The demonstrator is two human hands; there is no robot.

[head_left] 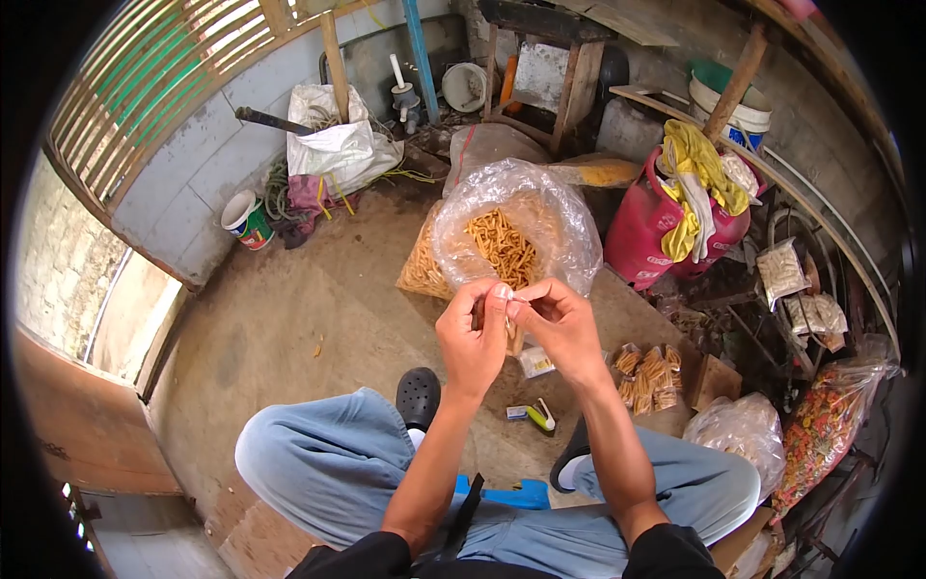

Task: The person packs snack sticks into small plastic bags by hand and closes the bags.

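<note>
My left hand [475,333] and my right hand [559,333] meet in front of the big bag, fingertips pinched together on the top of a small clear plastic packet [514,340]. Brownish snack sticks seem to show in it; the fingers hide most of it. Just beyond stands a large open clear plastic bag [569,227] holding many golden-brown snack sticks [502,246]. On the floor below my hands lie a green stapler [542,416] and a small box [517,413]. A white packet [536,362] lies beside my right wrist. Several filled snack packets [651,378] are grouped to the right.
Pink gas cylinders [632,227] with yellow cloths [709,169] stand at right. A bag of colourful snacks [830,425] and a clear bag [741,429] are near my right knee. A white sack [333,140] and paint bucket [248,222] stand at left.
</note>
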